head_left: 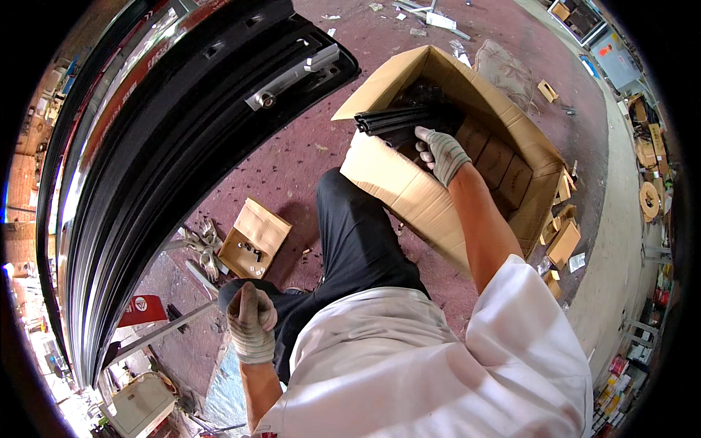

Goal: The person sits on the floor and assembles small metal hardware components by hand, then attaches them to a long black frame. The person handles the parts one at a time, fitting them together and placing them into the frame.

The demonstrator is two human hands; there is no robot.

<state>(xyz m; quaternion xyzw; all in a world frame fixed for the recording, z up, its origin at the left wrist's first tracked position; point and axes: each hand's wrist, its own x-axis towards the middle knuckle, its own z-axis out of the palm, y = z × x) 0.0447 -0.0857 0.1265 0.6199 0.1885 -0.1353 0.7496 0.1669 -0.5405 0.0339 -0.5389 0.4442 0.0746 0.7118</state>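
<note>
My right hand point(443, 156), in a dirty white knit glove, is at the open cardboard box point(416, 191) on the right. Its fingers are curled beside a bundle of long black strips point(398, 119), whose near end juts past the box's left edge. Whether the fingers grip the strips cannot be made out. At the lower left, my left hand point(252, 321), gloved too, is closed in front of my knee; what it holds, if anything, is hidden. Stacked long black panels point(157, 139) fill the upper left, with a metal bracket point(292, 77) fixed near one end.
A small open carton point(252, 237) with little dark parts sits on the dark red floor, beside spare gloves point(207, 244). Cardboard pieces point(562, 241) lie right of the big box. Brown cartons point(500, 164) are inside it. Scraps point(440, 20) litter the floor beyond.
</note>
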